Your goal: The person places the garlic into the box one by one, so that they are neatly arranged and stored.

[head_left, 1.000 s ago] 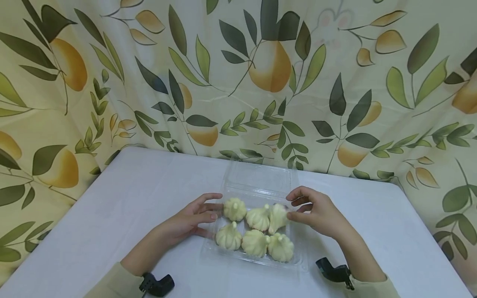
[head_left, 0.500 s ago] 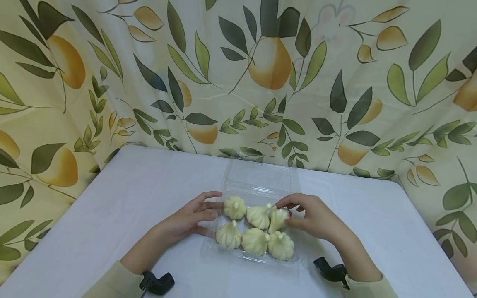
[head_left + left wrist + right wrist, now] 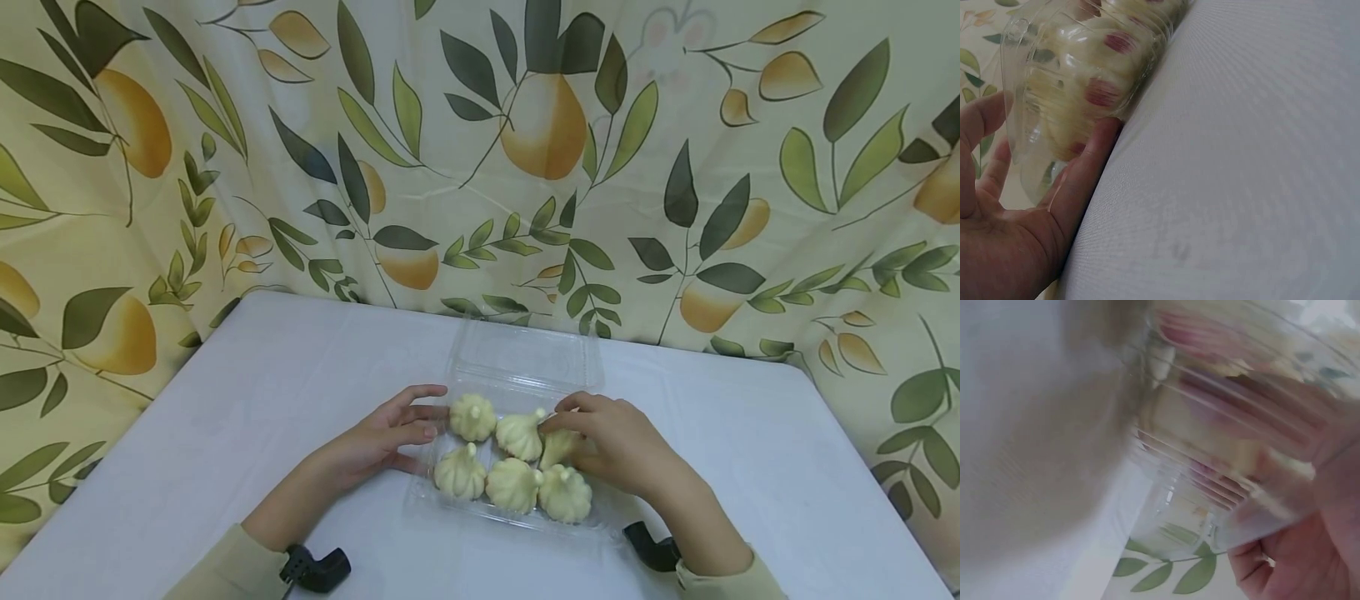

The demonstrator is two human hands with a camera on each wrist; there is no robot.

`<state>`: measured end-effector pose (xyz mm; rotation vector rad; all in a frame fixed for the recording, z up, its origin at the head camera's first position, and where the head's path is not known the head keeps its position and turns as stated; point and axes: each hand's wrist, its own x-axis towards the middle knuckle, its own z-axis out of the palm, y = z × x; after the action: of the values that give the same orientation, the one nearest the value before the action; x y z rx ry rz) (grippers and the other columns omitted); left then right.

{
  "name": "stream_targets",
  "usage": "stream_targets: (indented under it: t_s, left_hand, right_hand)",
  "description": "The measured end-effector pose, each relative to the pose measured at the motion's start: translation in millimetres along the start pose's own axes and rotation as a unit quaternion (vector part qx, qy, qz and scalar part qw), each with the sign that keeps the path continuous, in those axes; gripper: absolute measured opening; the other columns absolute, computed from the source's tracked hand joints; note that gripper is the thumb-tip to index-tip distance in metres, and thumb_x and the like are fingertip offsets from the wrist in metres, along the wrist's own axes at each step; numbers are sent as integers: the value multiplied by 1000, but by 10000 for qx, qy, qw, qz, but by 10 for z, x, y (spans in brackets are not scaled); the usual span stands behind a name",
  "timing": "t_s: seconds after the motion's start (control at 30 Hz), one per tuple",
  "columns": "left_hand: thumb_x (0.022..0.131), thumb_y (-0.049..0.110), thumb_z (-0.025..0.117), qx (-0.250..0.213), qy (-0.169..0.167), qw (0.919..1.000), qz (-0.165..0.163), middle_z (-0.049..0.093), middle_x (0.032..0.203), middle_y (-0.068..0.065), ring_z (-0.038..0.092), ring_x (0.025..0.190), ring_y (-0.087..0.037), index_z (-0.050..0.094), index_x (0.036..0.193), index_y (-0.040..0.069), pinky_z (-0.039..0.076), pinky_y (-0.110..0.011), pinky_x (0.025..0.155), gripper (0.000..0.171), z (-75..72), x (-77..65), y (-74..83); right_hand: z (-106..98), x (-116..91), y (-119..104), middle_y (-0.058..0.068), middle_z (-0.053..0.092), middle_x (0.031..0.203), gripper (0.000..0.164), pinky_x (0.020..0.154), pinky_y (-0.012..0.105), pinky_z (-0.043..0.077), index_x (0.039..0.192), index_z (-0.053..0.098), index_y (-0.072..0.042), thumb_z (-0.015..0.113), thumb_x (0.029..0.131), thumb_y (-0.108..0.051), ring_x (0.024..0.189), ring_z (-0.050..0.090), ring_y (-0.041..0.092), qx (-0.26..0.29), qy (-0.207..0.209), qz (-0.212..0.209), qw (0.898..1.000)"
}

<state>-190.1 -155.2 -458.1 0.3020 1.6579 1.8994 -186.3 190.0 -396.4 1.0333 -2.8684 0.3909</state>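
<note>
Several pale yellow garlic bulbs sit in two rows in a clear plastic clamshell box (image 3: pixel 495 518), its lid (image 3: pixel 525 354) folded back. My right hand (image 3: pixel 630 442) reaches over the box's right side and holds the back right garlic bulb (image 3: pixel 557 450), thumb and fingers curled round it and partly hiding it. At the box's left wall, my left hand (image 3: pixel 378 437) rests with spread fingers, beside the back left bulb (image 3: pixel 472 418). The left wrist view shows a fingertip (image 3: pixel 1107 128) low against the plastic wall, with reddish-purple patches on the bulbs' undersides (image 3: pixel 1102 92).
A white cloth covers the table (image 3: pixel 337 342) under the box. Behind it hangs a curtain (image 3: pixel 480 225) printed with fruit and leaves. Black wrist cameras sit at the left cuff (image 3: pixel 318 571) and the right cuff (image 3: pixel 651 548).
My right hand has moved left from the box's right edge, and its fingers have closed round the back right garlic bulb. My left hand has stayed in place.
</note>
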Motion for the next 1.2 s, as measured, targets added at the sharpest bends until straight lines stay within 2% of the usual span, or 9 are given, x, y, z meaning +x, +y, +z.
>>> stream_targets:
  t_s: [0.13, 0.27, 0.4, 0.53, 0.67, 0.8, 0.93, 1.07, 1.2]
  left_hand:
    - [100, 14, 57, -11, -2, 10000, -3, 36, 155, -13, 40, 138, -34, 28, 155, 21, 55, -51, 88, 63, 1, 2, -1]
    - [100, 14, 57, -1, 19, 10000, -17, 37, 155, -13, 43, 136, -32, 28, 155, 21, 56, -50, 87, 63, 4, 1, -1]
    - [100, 14, 57, 17, 25, 10000, -19, 37, 155, -13, 44, 135, -32, 29, 155, 21, 56, -50, 86, 63, 5, -1, 0]
    - [100, 14, 57, 18, 18, 10000, -5, 37, 155, -14, 43, 135, -32, 29, 155, 21, 56, -50, 87, 62, 4, 0, 0]
    - [100, 14, 57, 15, 22, 10000, 2, 37, 154, -14, 44, 135, -31, 29, 155, 21, 56, -50, 86, 62, 2, -1, -2]
    - [100, 14, 58, 13, 30, 10000, -5, 38, 154, -13, 45, 134, -31, 30, 154, 22, 56, -50, 86, 62, 3, -1, -1]
    - [99, 14, 58, 7, 20, 10000, 7, 37, 155, -14, 43, 135, -32, 29, 155, 21, 56, -50, 86, 63, 6, -1, 3]
    - [99, 15, 59, -1, 6, 10000, 21, 37, 155, -14, 40, 137, -34, 29, 155, 21, 56, -51, 87, 64, 4, -4, 2]
    - [99, 15, 59, -3, -4, 10000, 30, 36, 155, -14, 39, 138, -35, 28, 155, 20, 56, -51, 87, 64, 3, -5, 2]
  right_hand:
    - [34, 19, -23, -7, 66, 108, 44, 72, 41, 52, 102, 72, -30, 91, 65, -16, 85, 64, 18, -349, 294, -62, 9989]
    - [49, 20, 19, -11, 61, 108, 45, 68, 33, 50, 100, 62, -25, 88, 64, -14, 81, 59, 12, -290, 642, -160, 9974]
    - [37, 5, 71, -11, 55, 110, 50, 66, 28, 49, 108, 58, -24, 85, 67, -14, 81, 56, 8, 48, 812, -208, 9965]
    - [26, -9, 113, -7, 51, 112, 54, 64, 25, 47, 122, 60, -28, 83, 73, -20, 76, 52, 7, 280, 963, -327, 9944]
    - [26, -3, 149, -4, 49, 107, 50, 63, 24, 46, 124, 66, -28, 80, 77, -23, 75, 49, 6, 208, 1259, -497, 9906]
    - [22, 3, 170, -5, 52, 104, 37, 68, 30, 49, 112, 68, -24, 79, 77, -23, 83, 53, 9, 157, 1498, -555, 9870]
    - [14, 5, 162, -11, 60, 100, 25, 74, 34, 52, 98, 65, -23, 78, 76, -22, 90, 58, 9, 162, 1462, -527, 9877]
    - [15, 14, 146, -18, 65, 90, 17, 76, 33, 52, 87, 67, -25, 77, 77, -15, 88, 59, 7, 164, 1156, -497, 9919]
    - [21, 19, 139, -17, 69, 92, 17, 80, 36, 53, 90, 71, -24, 78, 79, -13, 92, 62, 9, 125, 876, -416, 9952]
